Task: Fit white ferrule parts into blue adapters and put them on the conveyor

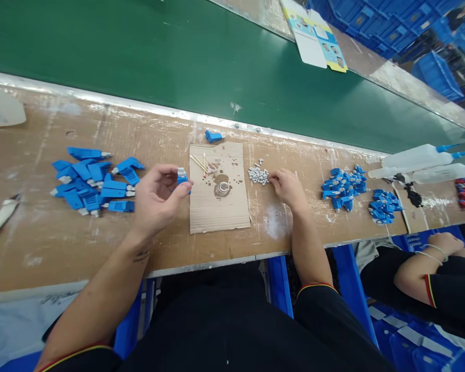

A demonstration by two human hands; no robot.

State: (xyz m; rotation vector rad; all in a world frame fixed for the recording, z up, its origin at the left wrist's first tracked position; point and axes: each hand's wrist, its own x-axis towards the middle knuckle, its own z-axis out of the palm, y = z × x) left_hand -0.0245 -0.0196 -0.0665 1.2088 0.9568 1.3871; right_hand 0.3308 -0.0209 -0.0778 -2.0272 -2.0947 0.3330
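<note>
In my left hand (157, 199) is a small blue plastic part (182, 176) with a light grey tip, pinched between thumb and fingers above the left edge of the cardboard sheet (201, 219). My right hand (289, 187) has its fingertips pressed together at the right side of a small pile of light grey pieces (258, 174); whether a piece is between them is too small to tell. On the cardboard lie thin sticks (199, 163) and a small round dish (222, 187) amid brown stains. To the left spreads a heap of similar blue parts (87, 178).
One blue part (214, 136) lies behind the cardboard. Rightward are two piles of blue pieces (343, 187), white bottles (414, 157) with blue nozzles, and black bits (414, 196). Pliers (2, 219) lie far left. A green belt (158, 62) runs behind. A co-worker's arm (418, 274) is at right.
</note>
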